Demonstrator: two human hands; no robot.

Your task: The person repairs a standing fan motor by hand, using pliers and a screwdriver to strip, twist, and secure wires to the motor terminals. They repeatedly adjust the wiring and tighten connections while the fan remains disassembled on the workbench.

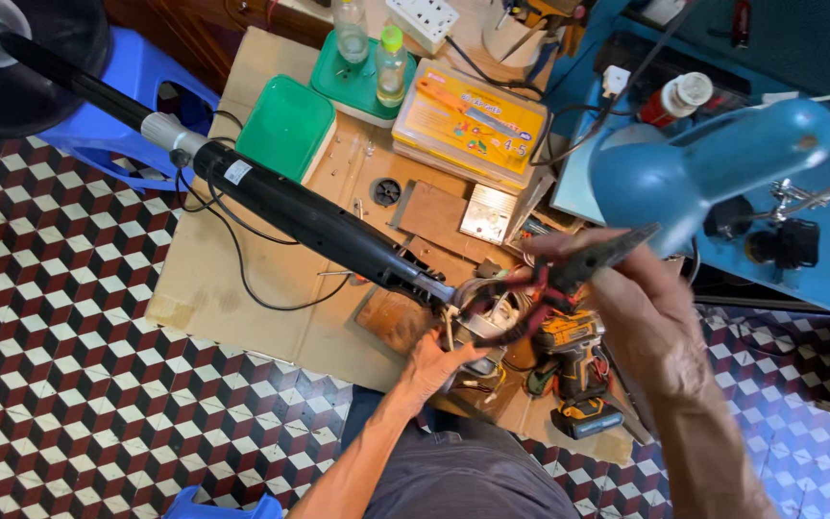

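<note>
A black fan pole (pixel 300 213) lies slanted across a sheet of cardboard (pixel 242 288) on the floor, its lower end meeting a grey motor part with loose wires (pixel 487 317). My left hand (pixel 439 365) grips that motor part from below. My right hand (pixel 646 308) is raised above it and is closed around long-nose pliers (pixel 569 274) with red and black handles, their jaws pointing up to the right.
A yellow and black cordless drill (pixel 573 370) lies by my knee. Green boxes (pixel 285 125), two bottles (pixel 391 62), a compartment case with an orange lid (pixel 468 120) and a power strip (pixel 425 17) sit at the cardboard's far end. A blue desk lamp (pixel 713 163) and blue bench stand right; a blue stool (pixel 127 106) left.
</note>
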